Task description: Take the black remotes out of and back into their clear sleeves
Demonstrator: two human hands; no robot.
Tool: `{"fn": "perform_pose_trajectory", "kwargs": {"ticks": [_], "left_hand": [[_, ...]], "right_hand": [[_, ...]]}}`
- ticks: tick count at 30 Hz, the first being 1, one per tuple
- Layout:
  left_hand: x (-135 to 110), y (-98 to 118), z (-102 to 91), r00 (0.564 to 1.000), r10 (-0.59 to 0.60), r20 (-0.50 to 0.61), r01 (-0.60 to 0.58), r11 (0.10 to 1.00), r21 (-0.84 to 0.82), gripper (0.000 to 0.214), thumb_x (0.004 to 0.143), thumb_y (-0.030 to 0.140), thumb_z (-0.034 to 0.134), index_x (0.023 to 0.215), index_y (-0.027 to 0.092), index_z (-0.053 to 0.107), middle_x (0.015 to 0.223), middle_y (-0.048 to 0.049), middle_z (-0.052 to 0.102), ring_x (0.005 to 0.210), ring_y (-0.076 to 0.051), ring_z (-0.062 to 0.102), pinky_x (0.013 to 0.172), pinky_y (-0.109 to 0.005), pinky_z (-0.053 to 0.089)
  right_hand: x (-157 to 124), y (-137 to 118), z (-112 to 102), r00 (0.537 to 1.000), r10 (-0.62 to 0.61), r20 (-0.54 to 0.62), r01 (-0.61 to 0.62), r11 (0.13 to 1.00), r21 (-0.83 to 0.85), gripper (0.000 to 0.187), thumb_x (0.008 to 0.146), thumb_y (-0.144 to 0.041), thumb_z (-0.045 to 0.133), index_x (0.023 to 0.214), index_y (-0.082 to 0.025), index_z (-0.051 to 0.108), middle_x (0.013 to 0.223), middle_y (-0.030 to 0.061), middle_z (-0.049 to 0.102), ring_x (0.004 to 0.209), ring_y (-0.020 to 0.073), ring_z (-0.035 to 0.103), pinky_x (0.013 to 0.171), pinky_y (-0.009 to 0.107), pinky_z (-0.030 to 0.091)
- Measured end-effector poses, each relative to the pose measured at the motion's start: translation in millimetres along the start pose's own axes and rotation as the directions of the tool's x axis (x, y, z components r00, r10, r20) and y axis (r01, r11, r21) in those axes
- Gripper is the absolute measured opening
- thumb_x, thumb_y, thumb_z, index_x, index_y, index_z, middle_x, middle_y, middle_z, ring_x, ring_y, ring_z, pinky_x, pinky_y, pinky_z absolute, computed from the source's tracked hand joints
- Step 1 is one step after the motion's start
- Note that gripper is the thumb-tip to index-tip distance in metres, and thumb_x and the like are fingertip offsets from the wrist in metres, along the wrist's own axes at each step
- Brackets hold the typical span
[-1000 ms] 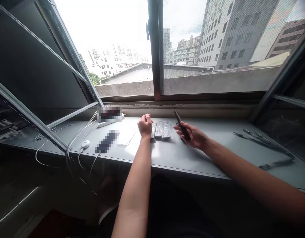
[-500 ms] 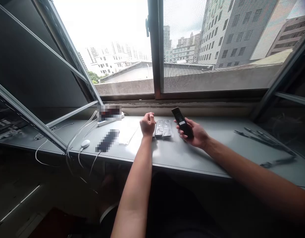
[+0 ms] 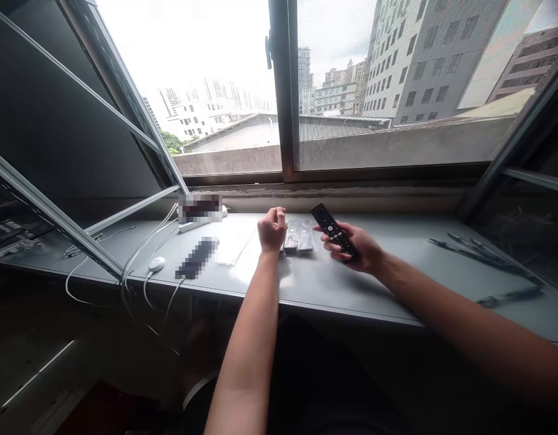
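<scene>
My right hand (image 3: 358,249) grips a black remote control (image 3: 332,228) with its buttons facing up, held just above the grey sill (image 3: 342,284). My left hand (image 3: 272,228) hovers in a loose fist a little to the left, and what it holds, if anything, is hidden. Between and behind the hands lie two dark remotes in clear wrapping (image 3: 299,235), side by side on the sill.
A white mouse (image 3: 156,263) and white cables (image 3: 138,254) lie at the left, with a power strip (image 3: 200,219) near the wall. A white sheet (image 3: 234,246) lies beside the left hand. Thin dark rods (image 3: 478,251) rest at the right. Slanted metal frames (image 3: 52,211) cross the left side.
My right hand has turned the remote from its edge and back side to button side up. My left hand has lifted off the wrapped remotes and stayed closed.
</scene>
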State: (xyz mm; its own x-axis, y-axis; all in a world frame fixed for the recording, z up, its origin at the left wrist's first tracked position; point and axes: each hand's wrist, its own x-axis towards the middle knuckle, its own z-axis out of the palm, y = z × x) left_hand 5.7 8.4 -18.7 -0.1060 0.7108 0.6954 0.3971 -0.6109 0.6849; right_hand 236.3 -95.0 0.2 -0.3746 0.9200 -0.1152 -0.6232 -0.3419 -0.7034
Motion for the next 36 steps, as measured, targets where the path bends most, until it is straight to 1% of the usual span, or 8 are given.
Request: {"fn": "perform_pose_trajectory", "kwargs": {"ticks": [5,9,13,16,20,25,32,36], "left_hand": [[-1,-1,1.8,1.000,0.024,0.021,-0.024,1.000,0.013,0.031,0.109,0.033,0.049,0.104,0.021,0.078,0.061,0.0018,0.069,0.059,-0.017,0.071,0.067,-0.027,0.052],[-1,-2,2.3,0.999,0.022,0.025,-0.023,1.000,0.021,0.031,0.109,0.032,0.049,0.105,0.020,0.078,0.065,0.0010,0.071,0.058,-0.017,0.071,0.067,-0.027,0.052],[-1,-4,3.0,0.999,0.025,0.033,-0.027,0.998,0.049,0.031,0.109,0.032,0.049,0.106,0.020,0.078,0.067,-0.0001,0.073,0.060,-0.017,0.071,0.068,-0.027,0.053],[-2,-6,4.6,0.998,0.046,0.032,-0.048,0.997,0.061,0.030,0.108,0.031,0.050,0.105,0.021,0.079,0.072,-0.0014,0.075,0.064,-0.018,0.072,0.068,-0.027,0.052],[-2,-8,6.0,0.997,0.062,0.037,-0.064,0.996,0.066,0.030,0.107,0.032,0.050,0.104,0.021,0.079,0.075,-0.0020,0.076,0.066,-0.018,0.073,0.066,-0.027,0.052],[-2,-8,6.1,0.997,0.068,0.031,-0.070,0.996,0.054,0.030,0.107,0.031,0.050,0.103,0.022,0.079,0.076,-0.0021,0.076,0.065,-0.018,0.072,0.065,-0.027,0.051],[-2,-8,6.4,0.998,0.052,0.038,-0.055,0.996,0.070,0.030,0.107,0.031,0.050,0.103,0.022,0.079,0.077,-0.0023,0.076,0.069,-0.019,0.074,0.068,-0.027,0.052],[-2,-8,6.7,0.998,0.052,0.043,-0.055,0.996,0.072,0.031,0.107,0.032,0.050,0.103,0.022,0.079,0.076,-0.0019,0.076,0.068,-0.018,0.073,0.068,-0.027,0.052]], "right_hand": [[1,0,1,0.995,-0.041,-0.087,0.043,0.999,0.025,0.026,0.111,-0.029,0.055,0.127,-0.014,0.069,0.078,0.0038,0.064,0.058,0.0147,0.061,0.039,0.020,0.054],[3,2,4,0.985,-0.042,-0.166,0.041,0.999,-0.012,0.024,0.109,-0.019,0.054,0.127,-0.013,0.068,0.104,0.0148,0.079,0.092,0.0227,0.079,0.071,0.029,0.072],[5,4,0,0.996,-0.036,-0.087,0.036,0.999,-0.001,0.027,0.112,-0.032,0.053,0.129,-0.016,0.068,0.118,0.0183,0.080,0.080,0.0212,0.076,0.047,0.024,0.062],[5,5,-4,0.999,-0.009,-0.044,0.010,1.000,0.016,0.027,0.112,-0.035,0.053,0.124,-0.016,0.069,0.098,0.0129,0.077,0.060,0.0154,0.064,0.036,0.021,0.051],[5,6,-6,0.999,-0.007,-0.035,0.008,0.999,0.040,0.018,0.111,-0.028,0.057,0.121,-0.017,0.068,0.079,0.0027,0.063,0.054,0.0119,0.056,0.036,0.017,0.050],[6,5,-5,0.980,-0.043,-0.192,0.048,0.999,0.022,0.012,0.108,-0.022,0.064,0.120,-0.020,0.063,0.111,0.0134,0.076,0.072,0.0152,0.068,0.045,0.018,0.058],[3,8,-2,1.000,-0.016,-0.001,0.016,0.999,0.044,0.034,0.116,-0.037,0.046,0.127,-0.014,0.069,0.087,0.0074,0.067,0.060,0.0141,0.058,0.044,0.022,0.054],[3,14,1,0.994,-0.076,-0.081,0.071,0.995,-0.066,0.024,0.110,-0.031,0.063,0.125,-0.014,0.073,0.088,0.0053,0.069,0.073,0.0164,0.069,0.058,0.025,0.064]]}}
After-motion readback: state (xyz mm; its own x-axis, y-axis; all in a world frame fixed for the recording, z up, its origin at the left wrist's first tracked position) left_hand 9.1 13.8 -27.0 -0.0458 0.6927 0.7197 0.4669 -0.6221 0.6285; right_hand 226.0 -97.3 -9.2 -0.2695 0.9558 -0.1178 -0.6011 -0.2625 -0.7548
